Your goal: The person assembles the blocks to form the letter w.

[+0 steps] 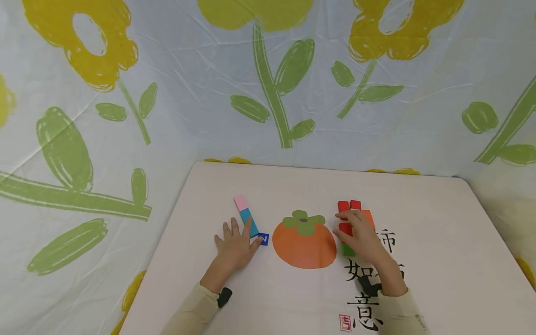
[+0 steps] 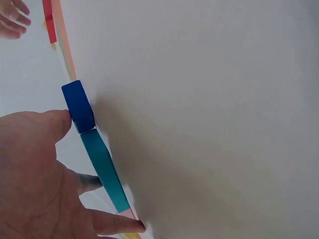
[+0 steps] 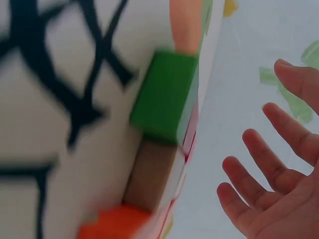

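Observation:
My left hand (image 1: 234, 246) lies spread, its thumb touching a dark blue block (image 1: 264, 239) with a white mark. Its index finger is at a teal block (image 1: 249, 222), and a pink block (image 1: 240, 203) continues that slanted row. The left wrist view shows the blue block (image 2: 78, 106) and teal block (image 2: 105, 172) end to end. My right hand (image 1: 362, 237) is over a cluster of red blocks (image 1: 343, 206), a green block (image 1: 348, 250) and an orange block (image 1: 368, 217). In the right wrist view, its fingers (image 3: 264, 159) are spread apart from the green block (image 3: 164, 99) and a brown block (image 3: 152, 174).
A printed orange persimmon (image 1: 304, 244) lies flat on the pale table (image 1: 217, 186) between the hands. Black characters (image 1: 364, 311) are printed at the right front. Flowered cloth (image 1: 176, 70) hangs behind and beside the table.

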Available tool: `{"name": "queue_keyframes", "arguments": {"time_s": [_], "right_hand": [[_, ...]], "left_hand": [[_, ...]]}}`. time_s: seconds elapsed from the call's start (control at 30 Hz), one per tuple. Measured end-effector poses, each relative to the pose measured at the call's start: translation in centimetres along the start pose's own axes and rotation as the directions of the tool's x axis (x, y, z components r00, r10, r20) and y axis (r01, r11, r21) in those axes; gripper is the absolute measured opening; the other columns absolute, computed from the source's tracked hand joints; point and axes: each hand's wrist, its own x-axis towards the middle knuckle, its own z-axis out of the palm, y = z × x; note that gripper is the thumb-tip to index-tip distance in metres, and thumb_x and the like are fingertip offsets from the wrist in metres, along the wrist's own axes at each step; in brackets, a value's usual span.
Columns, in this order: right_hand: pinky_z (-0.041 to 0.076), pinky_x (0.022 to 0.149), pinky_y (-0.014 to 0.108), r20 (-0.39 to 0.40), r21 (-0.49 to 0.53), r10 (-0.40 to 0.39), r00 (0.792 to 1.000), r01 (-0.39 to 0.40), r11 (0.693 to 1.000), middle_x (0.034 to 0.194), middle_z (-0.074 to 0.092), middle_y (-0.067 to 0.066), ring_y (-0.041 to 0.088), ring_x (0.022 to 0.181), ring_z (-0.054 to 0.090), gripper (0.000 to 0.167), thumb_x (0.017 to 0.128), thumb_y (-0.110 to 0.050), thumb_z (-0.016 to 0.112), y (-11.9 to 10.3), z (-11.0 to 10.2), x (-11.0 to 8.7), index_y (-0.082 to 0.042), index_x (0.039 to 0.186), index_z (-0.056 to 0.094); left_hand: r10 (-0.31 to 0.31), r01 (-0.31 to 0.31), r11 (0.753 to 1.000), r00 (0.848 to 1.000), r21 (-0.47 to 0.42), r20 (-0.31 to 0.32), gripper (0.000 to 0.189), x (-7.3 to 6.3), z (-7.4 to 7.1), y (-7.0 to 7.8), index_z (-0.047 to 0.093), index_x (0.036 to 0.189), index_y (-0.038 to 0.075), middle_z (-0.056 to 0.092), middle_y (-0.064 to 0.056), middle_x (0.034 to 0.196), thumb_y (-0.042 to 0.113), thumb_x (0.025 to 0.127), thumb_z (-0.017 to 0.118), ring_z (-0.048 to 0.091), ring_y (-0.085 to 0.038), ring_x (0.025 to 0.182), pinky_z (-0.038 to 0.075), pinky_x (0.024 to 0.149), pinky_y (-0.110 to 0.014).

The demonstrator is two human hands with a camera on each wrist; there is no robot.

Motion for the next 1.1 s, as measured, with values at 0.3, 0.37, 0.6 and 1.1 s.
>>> {"name": "queue_keyframes", "arguments": {"time_s": [0.3, 0.37, 0.6, 1.1], "right_hand": [[0.043, 0.095, 0.066, 0.09, -0.028, 0.17, 0.981, -0.168, 0.985, 0.134, 0.046, 0.032, 0.049, 0.123, 0.041, 0.047, 0.093, -0.016, 0.072, 2.1, -3.0, 1.7, 0.008, 0.13, 0.056], [0.043, 0.095, 0.066, 0.106, -0.04, 0.175, 0.979, -0.171, 0.984, 0.134, 0.046, 0.032, 0.049, 0.123, 0.041, 0.047, 0.094, -0.016, 0.072, 2.7, -3.2, 2.1, 0.008, 0.13, 0.056], [0.051, 0.087, 0.062, 0.162, -0.094, 0.206, 0.965, -0.193, 0.977, 0.133, 0.045, 0.034, 0.049, 0.119, 0.04, 0.052, 0.092, -0.017, 0.073, 4.5, -3.3, 3.4, 0.007, 0.134, 0.054], [0.049, 0.083, 0.06, 0.154, -0.202, 0.252, 0.956, -0.219, 0.955, 0.132, 0.04, 0.034, 0.049, 0.117, 0.038, 0.067, 0.087, -0.024, 0.077, 5.2, -2.5, 4.1, 0.004, 0.142, 0.049]], "left_hand": [[0.006, -0.006, 1.0, 1.0, 0.011, 0.003, 0.078, -0.1, -0.2, -0.1, 0.023, 0.16, 0.013, 0.02, -0.037, 0.155, 0.059, 0.101, 0.043, 0.018, -0.06, 0.14, 0.022, 0.098, -0.081], [0.007, -0.007, 1.0, 1.0, 0.015, 0.0, 0.078, -0.2, -0.3, 0.0, 0.023, 0.16, 0.013, 0.021, -0.038, 0.155, 0.059, 0.101, 0.043, 0.018, -0.06, 0.14, 0.023, 0.098, -0.081], [0.009, -0.009, 1.0, 1.0, 0.015, 0.0, 0.078, -0.1, -0.1, 0.0, 0.023, 0.16, 0.013, 0.021, -0.038, 0.155, 0.059, 0.101, 0.043, 0.019, -0.06, 0.14, 0.023, 0.098, -0.081], [0.003, -0.003, 1.0, 1.0, 0.014, 0.005, 0.079, 0.0, 0.1, -0.1, 0.022, 0.161, 0.014, 0.02, -0.037, 0.155, 0.06, 0.101, 0.043, 0.017, -0.06, 0.14, 0.022, 0.098, -0.081]]}}
